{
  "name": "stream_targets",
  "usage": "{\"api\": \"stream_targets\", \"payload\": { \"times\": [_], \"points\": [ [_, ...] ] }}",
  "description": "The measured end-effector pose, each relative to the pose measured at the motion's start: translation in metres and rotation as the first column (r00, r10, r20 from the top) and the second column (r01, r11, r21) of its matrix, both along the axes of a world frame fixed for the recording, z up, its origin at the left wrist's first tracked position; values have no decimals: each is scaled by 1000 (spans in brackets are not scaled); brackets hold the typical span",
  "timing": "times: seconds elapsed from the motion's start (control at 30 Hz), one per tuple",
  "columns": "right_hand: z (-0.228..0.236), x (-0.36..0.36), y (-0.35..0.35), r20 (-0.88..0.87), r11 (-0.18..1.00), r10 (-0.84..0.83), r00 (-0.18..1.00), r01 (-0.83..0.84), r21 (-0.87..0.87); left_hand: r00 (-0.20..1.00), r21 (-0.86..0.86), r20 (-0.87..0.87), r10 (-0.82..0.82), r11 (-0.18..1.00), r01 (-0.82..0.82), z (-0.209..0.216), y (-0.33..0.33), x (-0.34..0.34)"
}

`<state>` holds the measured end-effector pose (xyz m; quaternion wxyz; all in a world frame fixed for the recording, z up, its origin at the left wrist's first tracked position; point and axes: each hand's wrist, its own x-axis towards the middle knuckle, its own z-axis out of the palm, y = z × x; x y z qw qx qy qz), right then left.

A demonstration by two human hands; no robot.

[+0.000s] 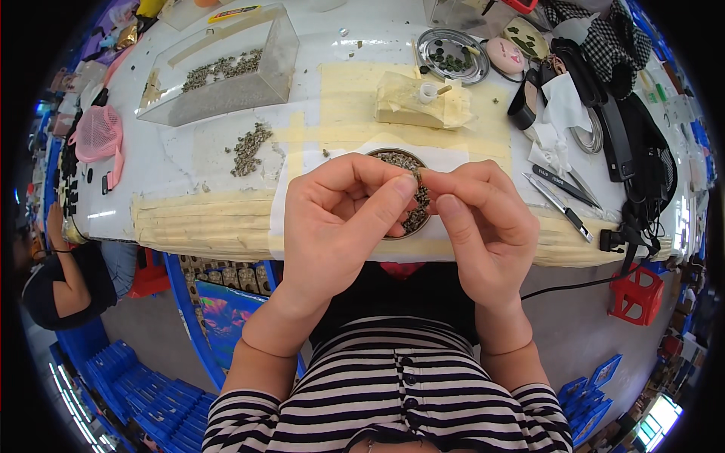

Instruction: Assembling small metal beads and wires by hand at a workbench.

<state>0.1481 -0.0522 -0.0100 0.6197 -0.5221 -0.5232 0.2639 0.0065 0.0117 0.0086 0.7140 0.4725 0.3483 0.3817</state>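
My left hand point(340, 223) and my right hand point(487, 226) meet above a round dish point(375, 151) at the table's front edge. Thumb and forefinger of my left hand are pinched on a small dark greenish piece point(414, 174). My right fingertips come up against that piece from the other side, also closed; whether they grip it or something else is too small to tell. Many tiny grey-green parts point(417, 219) fill the dish below, partly covered by my fingers. White paper point(278, 219) lies beneath the dish.
Beyond the dish sits a taped block point(415, 113) with a small white cup point(427, 92). A clear box point(219, 90) and a loose pile of parts point(249, 149) are left. Tweezers point(574, 189), a craft knife point(559, 208) and a metal plate point(453, 57) lie right. Another person point(68, 283) sits far left.
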Motion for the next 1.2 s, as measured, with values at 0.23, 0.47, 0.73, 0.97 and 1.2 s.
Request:
{"api": "stream_targets", "payload": {
  "times": [0.23, 0.47, 0.73, 0.97, 1.2],
  "points": [
    [3, 0, 0, 172, 998, -41, 984, 34, 43, 1000, 26, -17, 8, 1000, -7, -2, 0, 0],
    [1, 1, 0, 187, 998, -39, 982, 29, 56, 997, 160, -27, 76, 985, -71, -4, -5, 3],
    [1, 0, 1, 162, 998, -24, 987, 14, 61, 987, 492, -88, 135, 867, -74, -16, -4, 1],
    [3, 2, 1, 251, 996, -37, 967, 16, 84, 994, 319, -74, 84, 946, -57, -10, -3, -1],
    [1, 1, 2, 284, 994, -53, 957, 25, 102, 996, 247, -69, 59, 968, -41, -8, -3, -4]
  ]
}}
